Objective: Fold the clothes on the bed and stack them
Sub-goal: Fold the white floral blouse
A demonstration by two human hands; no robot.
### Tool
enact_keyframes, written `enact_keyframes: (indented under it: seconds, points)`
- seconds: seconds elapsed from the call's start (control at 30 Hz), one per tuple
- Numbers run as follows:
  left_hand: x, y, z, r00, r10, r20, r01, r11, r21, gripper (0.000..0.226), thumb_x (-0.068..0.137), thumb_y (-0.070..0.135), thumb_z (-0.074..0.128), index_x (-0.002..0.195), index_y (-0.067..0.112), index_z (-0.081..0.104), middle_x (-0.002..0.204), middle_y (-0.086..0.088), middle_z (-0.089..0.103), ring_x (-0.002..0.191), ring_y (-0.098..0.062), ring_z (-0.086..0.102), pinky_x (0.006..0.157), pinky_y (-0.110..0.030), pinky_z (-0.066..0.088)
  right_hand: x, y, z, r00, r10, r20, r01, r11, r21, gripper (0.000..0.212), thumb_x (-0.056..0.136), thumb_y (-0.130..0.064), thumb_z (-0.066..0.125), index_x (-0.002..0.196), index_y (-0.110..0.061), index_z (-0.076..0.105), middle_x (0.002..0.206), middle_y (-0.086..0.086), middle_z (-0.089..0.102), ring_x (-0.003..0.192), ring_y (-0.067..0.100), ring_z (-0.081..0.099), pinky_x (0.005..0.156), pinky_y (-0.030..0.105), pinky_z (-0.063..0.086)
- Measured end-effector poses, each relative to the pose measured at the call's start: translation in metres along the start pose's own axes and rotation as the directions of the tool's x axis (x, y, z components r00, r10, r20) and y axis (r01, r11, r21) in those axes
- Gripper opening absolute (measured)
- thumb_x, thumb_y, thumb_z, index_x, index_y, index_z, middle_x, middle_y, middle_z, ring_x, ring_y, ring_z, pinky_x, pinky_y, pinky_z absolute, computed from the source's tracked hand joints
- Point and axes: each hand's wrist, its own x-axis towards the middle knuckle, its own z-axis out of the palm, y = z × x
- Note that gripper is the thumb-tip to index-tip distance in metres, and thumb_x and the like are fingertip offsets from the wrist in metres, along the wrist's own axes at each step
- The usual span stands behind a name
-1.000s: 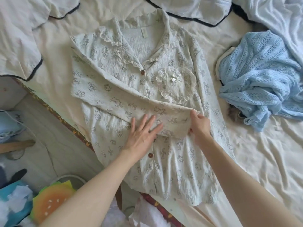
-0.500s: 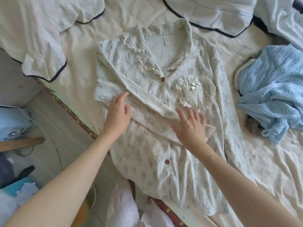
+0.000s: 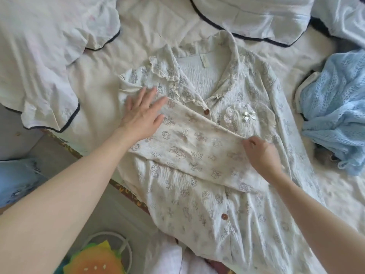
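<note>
Nearest, at the bottom of the frame, lies the hem of a printed pyjama shirt spread flat on the bed. Mid-frame, the right hand pinches the end of the sleeve folded across the chest, fingers curled round the cloth. Further up and left, the left hand rests flat near the shoulder (fingers straight and spread). At far right sits a crumpled blue knit.

Her left hand slides up the folded sleeve to the shoulder beside the collar, fingers flat. Her right hand, flat a moment ago, now pinches the cuff end below the collar.
</note>
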Motion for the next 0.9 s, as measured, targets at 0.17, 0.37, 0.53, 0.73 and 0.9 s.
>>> enact_keyframes:
  seconds: [0.17,0.37,0.53,0.73,0.9]
  points:
    - [0.013,0.004,0.01,0.999,-0.04,-0.008,0.04,0.998,0.037,0.065,0.092,0.062,0.017,0.146,0.044,-0.013,0.153,0.004,-0.027,0.137,-0.025,-0.028,0.105,-0.062,-0.015,0.0,-0.001,-0.002,0.967,0.034,-0.251,-0.073,0.986,-0.149,0.029,0.098,-0.024,0.045,0.116,-0.006,0.058,0.117,0.014,0.057,0.108,0.031,0.051,0.095,0.045,0.037]
    - [-0.039,0.032,0.048,0.994,0.076,-0.084,-0.063,0.987,0.146,0.06,0.095,0.055,0.007,0.147,0.036,-0.018,0.156,-0.004,-0.021,0.14,-0.029,-0.021,0.107,-0.061,-0.019,-0.063,-0.015,0.044,0.918,-0.353,-0.181,0.313,0.925,-0.215,0.047,0.092,-0.019,0.053,0.138,-0.008,0.048,0.146,0.017,0.041,0.137,0.038,0.034,0.111,0.061,0.023]
    - [-0.055,0.045,0.078,0.99,0.109,0.088,-0.129,0.954,0.271,0.06,0.089,0.059,-0.01,0.141,0.038,-0.031,0.15,-0.001,-0.038,0.135,-0.03,-0.035,0.102,-0.062,-0.025,-0.087,0.006,0.068,0.973,-0.229,0.028,0.23,0.953,-0.199,0.051,0.099,-0.024,0.046,0.148,-0.019,0.031,0.156,0.011,0.021,0.144,0.029,0.006,0.116,0.056,0.005]
    - [-0.06,0.084,0.072,0.986,0.054,0.16,-0.081,0.983,0.165,0.061,0.086,0.06,-0.008,0.132,0.038,-0.042,0.145,-0.005,-0.045,0.133,-0.031,-0.038,0.101,-0.066,-0.022,-0.098,0.051,0.032,0.992,-0.09,-0.086,0.071,0.977,-0.201,0.049,0.097,-0.023,0.048,0.144,-0.013,0.038,0.153,0.013,0.028,0.144,0.027,0.017,0.117,0.054,0.006]
    - [-0.087,0.151,0.078,0.974,0.101,0.202,-0.114,0.992,0.051,0.06,0.09,0.058,0.003,0.135,0.043,-0.033,0.145,-0.002,-0.045,0.13,-0.03,-0.042,0.102,-0.06,-0.026,-0.114,0.103,0.0,0.968,0.156,-0.198,-0.168,0.985,-0.048,0.047,0.095,-0.018,0.05,0.141,-0.009,0.041,0.146,0.014,0.041,0.137,0.031,0.034,0.115,0.053,0.014]
